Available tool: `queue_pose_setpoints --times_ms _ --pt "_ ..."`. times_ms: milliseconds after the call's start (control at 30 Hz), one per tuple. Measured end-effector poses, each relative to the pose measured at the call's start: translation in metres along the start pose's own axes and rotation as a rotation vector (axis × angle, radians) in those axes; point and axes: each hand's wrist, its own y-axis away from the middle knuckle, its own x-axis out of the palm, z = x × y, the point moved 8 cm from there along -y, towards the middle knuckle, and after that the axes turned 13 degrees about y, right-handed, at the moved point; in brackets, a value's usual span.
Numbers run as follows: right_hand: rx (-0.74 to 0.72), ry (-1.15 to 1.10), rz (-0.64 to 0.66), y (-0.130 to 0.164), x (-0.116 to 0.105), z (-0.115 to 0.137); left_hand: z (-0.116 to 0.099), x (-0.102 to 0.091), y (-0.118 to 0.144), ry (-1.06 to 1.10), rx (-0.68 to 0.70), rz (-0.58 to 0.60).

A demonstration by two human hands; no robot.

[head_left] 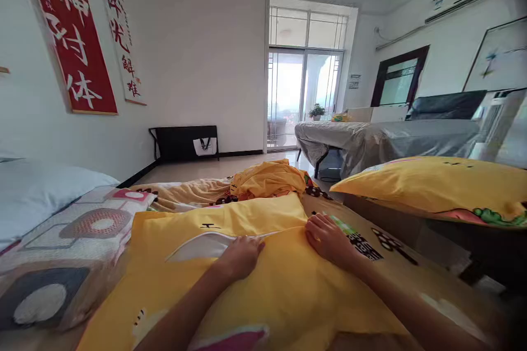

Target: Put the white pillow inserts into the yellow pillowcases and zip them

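Observation:
A yellow pillowcase with printed cartoon shapes lies spread in front of me. Across its upper part runs an edge, and a white patch shows beside it; I cannot tell whether this is print or something inside. My left hand has its fingers curled over this edge near the middle. Farther right, my right hand is closed on the pillowcase's right side, its fingertips partly hidden. Beyond the pillowcase lies a bunched yellow cloth.
A plump yellow pillow rests on the right on something boxlike. To the left are a patterned pillow and a white pillow. A brown printed blanket lies under the cloth. Farther back stands a plastic-covered table.

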Motion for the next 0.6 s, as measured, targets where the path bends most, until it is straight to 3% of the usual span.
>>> queue_pose_setpoints --times_ms 100,233,367,600 --pt "0.017 -0.063 0.038 0.008 -0.002 -0.010 0.004 -0.001 -0.001 0.007 -0.011 -0.010" --pt "0.097 -0.279 0.190 0.017 0.008 -0.027 0.004 -0.003 -0.002 0.015 -0.024 -0.018" --pt "0.174 -0.483 0.356 0.022 0.022 -0.039 -0.012 -0.005 0.007 -0.027 0.030 -0.017" --pt "0.106 -0.343 0.527 -0.006 0.025 -0.045 -0.031 -0.004 0.019 -0.249 0.065 0.034"
